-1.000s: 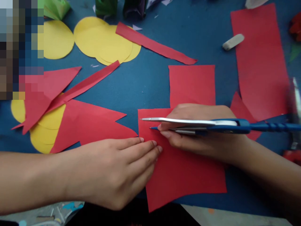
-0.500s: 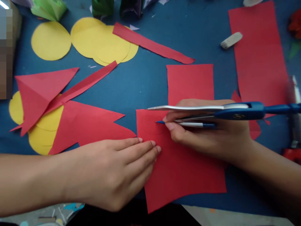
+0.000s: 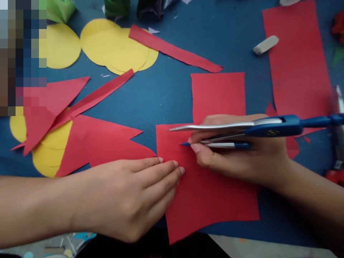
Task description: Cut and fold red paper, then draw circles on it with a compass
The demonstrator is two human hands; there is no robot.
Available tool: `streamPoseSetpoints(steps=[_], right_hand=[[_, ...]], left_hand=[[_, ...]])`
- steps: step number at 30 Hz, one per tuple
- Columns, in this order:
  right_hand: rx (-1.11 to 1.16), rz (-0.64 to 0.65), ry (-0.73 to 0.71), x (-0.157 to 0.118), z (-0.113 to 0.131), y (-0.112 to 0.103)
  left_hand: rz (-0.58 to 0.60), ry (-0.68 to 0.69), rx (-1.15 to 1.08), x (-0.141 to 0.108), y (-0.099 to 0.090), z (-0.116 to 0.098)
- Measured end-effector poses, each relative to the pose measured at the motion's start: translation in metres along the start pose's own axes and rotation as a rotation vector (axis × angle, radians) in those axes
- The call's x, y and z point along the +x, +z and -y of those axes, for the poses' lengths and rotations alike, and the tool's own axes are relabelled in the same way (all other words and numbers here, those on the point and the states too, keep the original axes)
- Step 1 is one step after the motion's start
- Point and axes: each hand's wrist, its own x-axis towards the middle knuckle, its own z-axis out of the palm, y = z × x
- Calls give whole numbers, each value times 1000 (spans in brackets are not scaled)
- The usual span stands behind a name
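Observation:
A large red paper sheet lies in front of me, with faint curved lines near its upper left corner. My left hand rests flat, its fingertips on the sheet's left edge. In my right hand is a blue and silver compass, pinched near its lower arm between thumb and finger. The compass's pencil-like blue tip is at the sheet's upper left part, and its silver leg points left just above. A smaller red piece lies behind my right hand.
Yellow paper circles and red strips lie at the back. Red cut pieces are at left. An eraser touches a long red sheet at right. Green paper shapes stand at the far edge.
The compass's silver leg has dipped slightly toward me, and its blue tip has shifted a little right and nearer. My right hand moved slightly with it; my left hand stays put.

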Motion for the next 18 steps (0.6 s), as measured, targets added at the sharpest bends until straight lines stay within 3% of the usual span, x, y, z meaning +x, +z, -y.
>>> streamPoseSetpoints(steps=[15,18], right_hand=[[-19,-106,5,-5,0,2],[11,-55,-5,-4,-1,0]], left_hand=[[10,-23,13,1,-2,-1],[1,0,-2,1,0,0]])
